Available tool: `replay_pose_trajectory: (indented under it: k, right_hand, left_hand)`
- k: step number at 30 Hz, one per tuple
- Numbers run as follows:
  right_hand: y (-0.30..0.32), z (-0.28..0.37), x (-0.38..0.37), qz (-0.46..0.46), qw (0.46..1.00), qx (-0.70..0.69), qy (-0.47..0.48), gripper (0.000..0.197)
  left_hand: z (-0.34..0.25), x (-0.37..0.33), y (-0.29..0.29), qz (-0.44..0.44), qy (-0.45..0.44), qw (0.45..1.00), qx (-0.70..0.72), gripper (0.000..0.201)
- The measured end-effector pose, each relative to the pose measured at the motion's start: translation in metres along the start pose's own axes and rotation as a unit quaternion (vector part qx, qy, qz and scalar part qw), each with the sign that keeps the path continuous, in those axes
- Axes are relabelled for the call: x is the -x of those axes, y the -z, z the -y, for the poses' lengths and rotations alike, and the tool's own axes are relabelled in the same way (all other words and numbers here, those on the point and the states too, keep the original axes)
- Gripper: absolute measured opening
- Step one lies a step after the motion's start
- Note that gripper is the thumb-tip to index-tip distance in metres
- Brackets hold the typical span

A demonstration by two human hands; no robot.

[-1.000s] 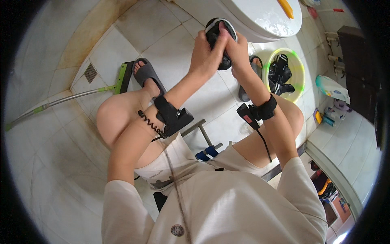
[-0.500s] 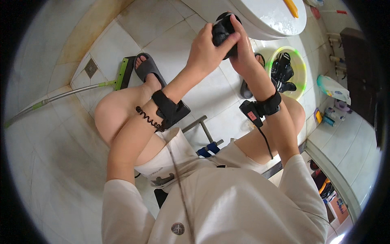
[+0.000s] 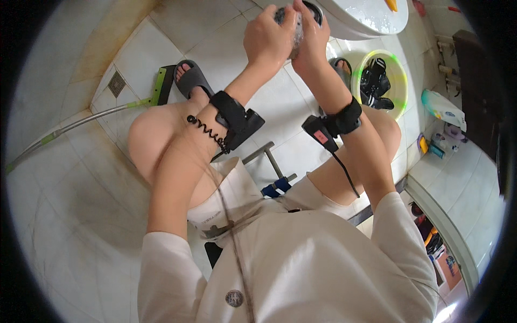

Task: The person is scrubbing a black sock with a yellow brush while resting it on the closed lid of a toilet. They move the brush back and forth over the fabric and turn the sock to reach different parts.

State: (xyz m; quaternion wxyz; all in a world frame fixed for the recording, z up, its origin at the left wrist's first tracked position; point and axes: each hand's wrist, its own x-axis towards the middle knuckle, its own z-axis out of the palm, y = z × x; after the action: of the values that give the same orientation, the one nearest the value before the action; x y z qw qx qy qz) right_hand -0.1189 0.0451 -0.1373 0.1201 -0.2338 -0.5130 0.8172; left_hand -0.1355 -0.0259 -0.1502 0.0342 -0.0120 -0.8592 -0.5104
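Observation:
A black, rounded thing [image 3: 298, 33] streaked with white suds is held up at the top centre, ahead of my knees. My left hand [image 3: 267, 39] wraps its left side, fingers curled around it. My right hand [image 3: 312, 43] grips it from the right, thumb close to the left one. The fingers hide much of it, so I cannot tell its exact kind. Beyond my right hand, a pale yellow-green basin [image 3: 399, 102] on the floor holds several black strapped things [image 3: 374, 81].
A white rounded fixture [image 3: 371, 21] with suds and an orange object [image 3: 391, 4] stands at the top right. A green-headed floor squeegee [image 3: 160, 86] lies left, near a drain [image 3: 116, 84]. Bottles [image 3: 437, 151] and a plastic pack [image 3: 442, 116] are at the right wall.
Both hands have moved slightly up and away with the black thing. It is turned now, and a suds-covered grey-white side shows between the hands.

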Motion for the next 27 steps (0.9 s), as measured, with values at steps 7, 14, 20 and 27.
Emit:
replay_pose_trajectory:
  k: [7,14,20,27]
  right_hand:
    - [-0.023,0.021,0.007,-0.061,0.997,0.0,-0.051,0.014]
    - [-0.01,0.006,-0.004,-0.026,1.0,-0.012,0.009,0.011]
    - [-0.011,0.012,-0.004,-0.009,0.999,0.044,0.015,0.011]
    - [-0.009,0.027,-0.006,0.023,0.995,0.063,0.079,0.024]
  left_hand:
    - [-0.017,-0.005,0.009,-0.01,0.023,0.998,0.051,0.039]
    - [-0.013,-0.006,0.005,0.003,0.01,0.999,0.045,0.036]
    - [-0.015,-0.007,0.005,-0.008,0.015,0.997,0.076,0.037]
    - [-0.02,-0.011,0.0,-0.031,0.016,0.974,0.226,0.033]
